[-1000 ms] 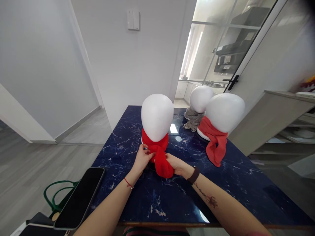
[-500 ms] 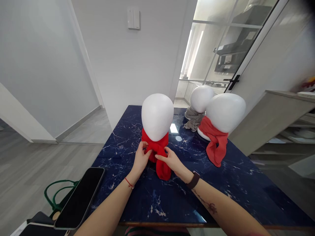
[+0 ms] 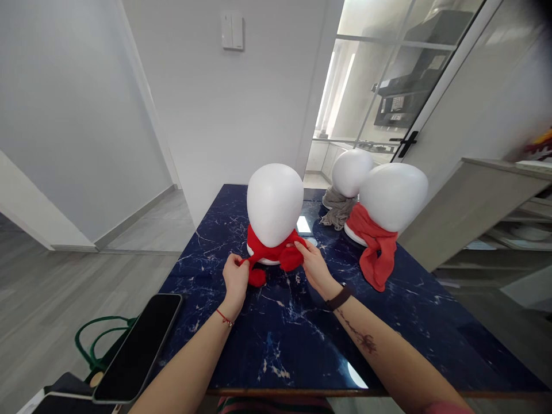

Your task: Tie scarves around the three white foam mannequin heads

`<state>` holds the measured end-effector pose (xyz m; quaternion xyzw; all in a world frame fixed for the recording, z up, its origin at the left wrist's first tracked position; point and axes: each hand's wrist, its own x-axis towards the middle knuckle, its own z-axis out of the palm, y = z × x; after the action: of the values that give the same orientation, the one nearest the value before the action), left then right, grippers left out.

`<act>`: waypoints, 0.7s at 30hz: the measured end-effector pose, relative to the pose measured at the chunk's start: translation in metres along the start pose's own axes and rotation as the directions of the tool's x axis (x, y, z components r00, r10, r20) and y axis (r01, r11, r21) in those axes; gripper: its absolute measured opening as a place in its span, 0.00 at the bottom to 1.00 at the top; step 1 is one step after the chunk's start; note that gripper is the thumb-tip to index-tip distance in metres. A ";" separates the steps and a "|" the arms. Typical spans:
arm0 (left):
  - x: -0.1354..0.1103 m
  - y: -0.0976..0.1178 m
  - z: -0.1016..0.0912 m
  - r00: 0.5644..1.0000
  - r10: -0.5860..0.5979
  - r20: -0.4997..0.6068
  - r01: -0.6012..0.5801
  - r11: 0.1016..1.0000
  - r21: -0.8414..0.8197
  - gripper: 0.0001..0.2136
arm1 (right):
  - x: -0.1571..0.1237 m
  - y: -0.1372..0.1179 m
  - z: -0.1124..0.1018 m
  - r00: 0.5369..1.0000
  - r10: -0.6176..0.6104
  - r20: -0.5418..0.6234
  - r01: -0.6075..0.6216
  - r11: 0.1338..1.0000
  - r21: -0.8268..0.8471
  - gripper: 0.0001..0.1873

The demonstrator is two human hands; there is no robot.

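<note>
A white mannequin head (image 3: 275, 201) stands upright on a dark blue marbled table (image 3: 276, 339). Round its neck lies a bright red scarf (image 3: 267, 250), crossed at the front. My left hand (image 3: 236, 282) pinches one end of the scarf and holds it out to the left, with a short piece hanging below the fingers. On the other side, my right hand (image 3: 314, 264) grips the other end near the neck, where a fold of red cloth hangs down. Part of the white base shows under the scarf.
At the right stand two more white heads, one with a coral scarf (image 3: 373, 244) and a farther one with a grey scarf (image 3: 338, 208). A phone (image 3: 140, 348) lies at the left edge by a bag with green handles (image 3: 84, 345). Shelves (image 3: 513, 230) stand at the right.
My hands have moved apart, drawing the scarf's ends out to the left and right. The long red loop that hung in front has shortened and risen to the right.
</note>
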<state>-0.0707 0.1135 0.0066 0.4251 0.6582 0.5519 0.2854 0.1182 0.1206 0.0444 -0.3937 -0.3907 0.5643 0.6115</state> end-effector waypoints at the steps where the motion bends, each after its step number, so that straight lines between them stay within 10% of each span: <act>1: 0.000 0.000 -0.001 1.000 0.001 -0.021 0.000 1.000 0.011 0.03 | 0.001 0.001 0.000 1.000 -0.007 -0.004 0.007 1.000 0.008 0.17; 11: -0.002 0.012 -0.002 0.953 0.067 0.294 -0.097 0.992 0.086 0.06 | -0.022 0.001 0.014 0.995 -0.026 0.099 0.033 0.997 -0.070 0.15; 21: 0.000 0.010 -0.002 0.955 0.155 0.253 -0.185 0.977 0.101 0.04 | -0.021 -0.003 0.011 0.981 0.189 0.032 -0.190 0.981 0.026 0.22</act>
<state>-0.0697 0.1132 0.0171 0.5617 0.6121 0.4760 0.2886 0.1077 0.0998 0.0508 -0.4118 -0.3523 0.6313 0.5548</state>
